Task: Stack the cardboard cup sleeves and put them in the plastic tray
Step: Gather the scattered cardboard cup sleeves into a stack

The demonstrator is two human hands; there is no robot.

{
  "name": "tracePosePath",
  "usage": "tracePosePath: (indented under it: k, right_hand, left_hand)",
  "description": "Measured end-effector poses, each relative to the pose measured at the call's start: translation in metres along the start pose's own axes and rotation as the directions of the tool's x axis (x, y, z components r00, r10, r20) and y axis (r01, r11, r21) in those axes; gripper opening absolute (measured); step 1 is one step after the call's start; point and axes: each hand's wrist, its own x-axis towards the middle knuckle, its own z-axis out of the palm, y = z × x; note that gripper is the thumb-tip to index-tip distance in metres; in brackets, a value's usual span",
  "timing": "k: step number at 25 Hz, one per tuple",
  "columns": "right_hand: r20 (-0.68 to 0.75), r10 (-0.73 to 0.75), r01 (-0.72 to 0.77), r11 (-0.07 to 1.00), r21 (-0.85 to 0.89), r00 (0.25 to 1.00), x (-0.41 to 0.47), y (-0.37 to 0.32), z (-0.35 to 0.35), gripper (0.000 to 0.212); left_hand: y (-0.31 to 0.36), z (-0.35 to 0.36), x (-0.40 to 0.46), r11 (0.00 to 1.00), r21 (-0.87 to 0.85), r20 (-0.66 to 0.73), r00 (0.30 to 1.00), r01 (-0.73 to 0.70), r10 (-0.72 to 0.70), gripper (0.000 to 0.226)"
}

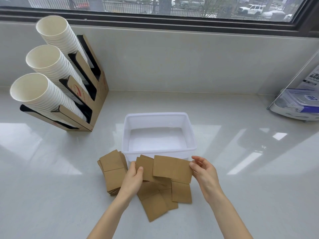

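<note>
A translucent white plastic tray [191, 133] stands on the counter just beyond my hands, and nothing lies in it. Flat brown cardboard cup sleeves lie in front of it. A neat stack of sleeves [113, 173] rests to the left. A loose scatter of sleeves [155, 202] lies lower, between my forearms. My left hand [133, 180] grips a few sleeves [145, 166] at their left edge. My right hand [204, 171] pinches the right edge of one sleeve [172, 169] lying over those.
A cardboard holder [96, 102] with three tilted stacks of white paper cups [43, 66] stands at the back left. A clear lidded container [296, 104] sits at the right edge, under a leaning sign. A wall and window run behind the counter.
</note>
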Motion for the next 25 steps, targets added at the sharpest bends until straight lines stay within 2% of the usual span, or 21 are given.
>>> tracePosePath:
  k: [5,7,10,13,14,16,18,19,22,25]
  right_hand:
    - [-0.013,-0.042,0.039,0.98,-0.194,0.999,-0.004,0.012,0.024,0.019]
    - [-0.001,-0.04,0.038,0.967,-0.253,0.999,-0.006,0.013,0.03,0.022]
    - [0.018,-0.063,0.065,0.946,-0.318,0.998,-0.006,0.015,0.033,0.02]
    - [-0.058,-0.11,0.076,0.907,-0.413,0.992,-0.006,0.018,0.025,0.011]
    - [-0.074,-0.098,0.044,0.849,-0.526,0.992,-0.005,0.021,0.021,0.018]
    - [-0.077,-0.004,-0.06,0.587,-0.807,0.997,-0.005,0.03,0.016,0.052]
    - [-0.115,0.029,-0.118,0.329,-0.937,0.993,-0.008,0.04,0.018,0.073]
    - [-0.126,0.016,-0.126,0.265,-0.956,0.992,-0.01,0.043,0.021,0.076]
    - [-0.15,-0.024,-0.143,0.202,-0.969,0.988,-0.01,0.048,0.026,0.077]
    - [-0.166,-0.026,-0.156,0.213,-0.964,0.986,-0.007,0.047,0.026,0.074]
  left_hand:
    - [0.003,0.009,-0.006,0.961,-0.268,0.061,0.997,0.072,-0.058,0.022]
    - [0.002,0.01,-0.007,0.96,-0.276,0.06,0.997,0.053,-0.038,0.017]
    - [-0.003,0.009,-0.006,0.98,-0.201,0.037,0.999,0.002,0.006,0.014]
    - [-0.004,0.005,-0.006,0.983,-0.182,0.002,1.0,-0.013,0.013,0.016]
    - [-0.004,0.003,-0.006,0.983,-0.183,-0.016,1.0,-0.013,0.01,0.016]
    - [-0.002,-0.001,-0.007,0.982,-0.19,-0.056,0.998,-0.008,-0.003,0.015]
    - [0.0,-0.002,-0.007,0.986,-0.166,-0.079,0.997,0.001,-0.014,0.017]
    - [0.001,-0.002,-0.007,0.989,-0.15,-0.081,0.997,0.005,-0.017,0.018]
    - [0.001,-0.003,-0.007,0.99,-0.14,-0.087,0.996,0.009,-0.021,0.018]
    - [-0.001,-0.006,-0.006,0.992,-0.128,-0.094,0.995,0.008,-0.021,0.019]
